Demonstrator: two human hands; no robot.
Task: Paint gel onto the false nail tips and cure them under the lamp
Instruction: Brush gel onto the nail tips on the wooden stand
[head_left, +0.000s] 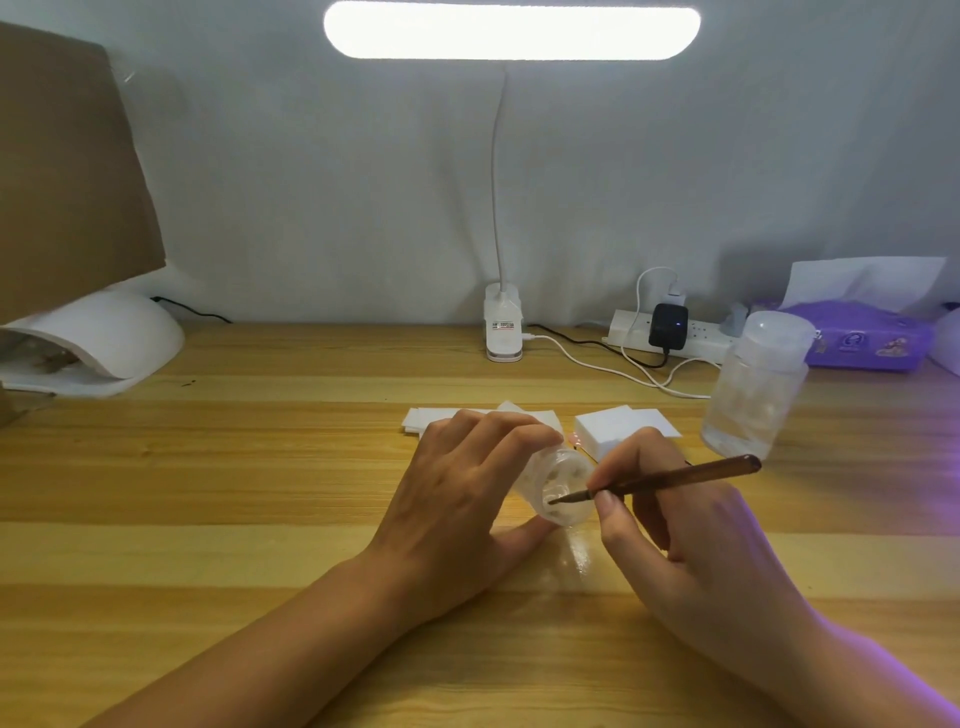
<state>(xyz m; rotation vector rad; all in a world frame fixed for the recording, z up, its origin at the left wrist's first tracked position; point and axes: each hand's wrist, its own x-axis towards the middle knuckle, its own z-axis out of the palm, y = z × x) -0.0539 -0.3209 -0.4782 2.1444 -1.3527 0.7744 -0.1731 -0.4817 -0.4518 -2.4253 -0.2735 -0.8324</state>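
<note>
Since the left fingers (493, 431) are curled round a small clear jar (566, 486), with the thumb under it, the jar lies tilted on its side and its open mouth is turned toward the right hand (696, 535). I believe it is held this way so that the tool can reach inside without spilling.

The right fingers (610, 506) pinch a thin brown brush (675, 475) close to its front end, as one holds a pen. Its dark tip is inside the mouth of the jar. Whether it touches the contents or only the inner wall, I cannot tell. My judgement is that the brush is being loaded with gel and the painting is not yet begun.

The left hand (447, 509) and the right hand are low over the middle of the counter (234, 478), nearer to its front edge. Just behind them lie flat white pads (623, 423).

The false nail tips I cannot make out with certainty. There are pale spots in the jar, and something small lies in the opening of the white curing lamp (114, 332), which stands at the far left corner.

A clear bottle (753, 389) stands to the right. At the far edge are the clip of a desk lamp (504, 325), a power strip (696, 340) and a purple tissue pack (867, 338).
</note>
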